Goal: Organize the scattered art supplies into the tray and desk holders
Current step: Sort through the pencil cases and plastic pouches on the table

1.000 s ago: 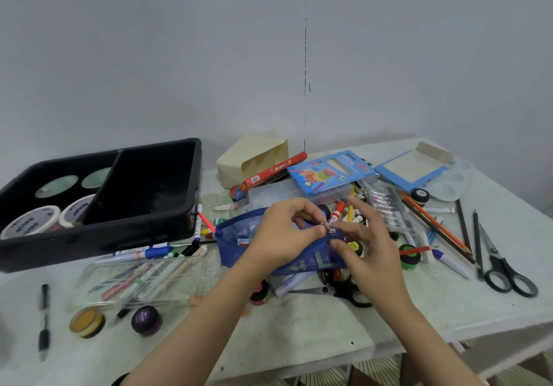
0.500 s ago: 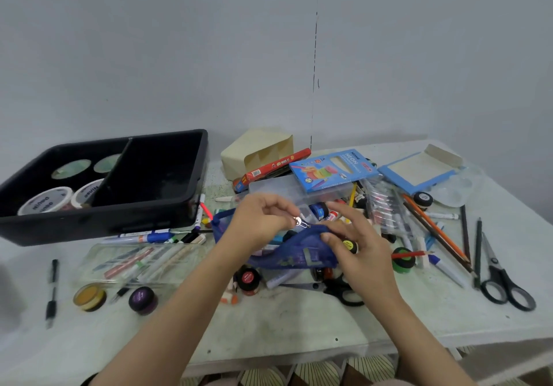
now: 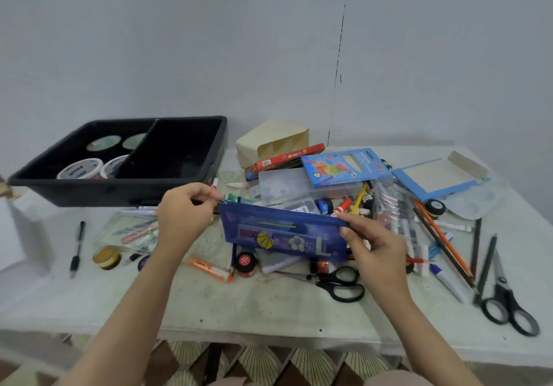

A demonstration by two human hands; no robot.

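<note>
A slim black pen point(image 3: 77, 248) was seen lying on the pale table point(image 3: 239, 305), far to the left of the blue mesh zip pouch point(image 3: 281, 233). Behind and to the left of the pouch, a black plastic two-compartment tray point(image 3: 119, 197) was set; round white-lidded tubs point(image 3: 80, 168) were held in its left compartment, while the inside of the right one was too dark to be made out. The pouch's zip pull, at its upper left corner, was pinched between the thumb and curled fingers of the left hand point(image 3: 185, 218). The pouch itself was held upright and stretched lengthwise over the scattered supplies, in the middle of the table's near half. Behind the pouch, a beige card desk holder point(image 3: 272, 140) and a blue crayon box point(image 3: 344, 165) were placed. The pouch's right end was gripped by the right hand point(image 3: 374, 251), the thumb being laid on the front face. Just below the pouch's right end, black-handled scissors point(image 3: 344, 284) were left flat. Well to the right of the pouch, grey-handled scissors point(image 3: 508, 308) were laid near the table's edge.
</note>
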